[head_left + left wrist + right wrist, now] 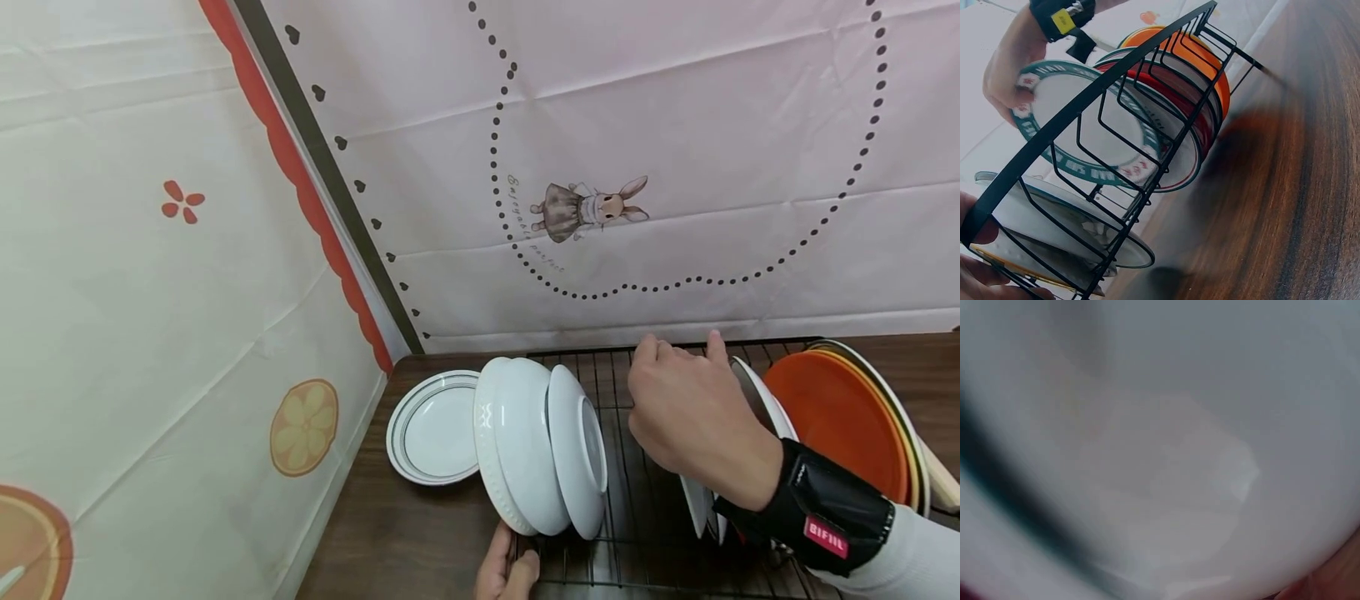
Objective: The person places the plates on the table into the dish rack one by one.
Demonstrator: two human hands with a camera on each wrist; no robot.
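Observation:
A black wire dish rack (622, 392) stands on a dark wooden table (405, 533). My right hand (675, 408) reaches into its middle and grips the rim of a white plate with a green patterned border (1079, 131). That plate stands upright in a slot; only its edge (765, 400) shows past my hand in the head view. The right wrist view shows only a blurred white surface, very close. My left hand (506, 571) holds the rack's near bar (1016, 172) beside two white bowls (525, 442) standing on edge.
An orange plate (832, 425) and several others stand upright at the rack's right end. A white plate with thin green rings (431, 429) leans just left of the bowls. Cloth-covered walls close in at the left and behind.

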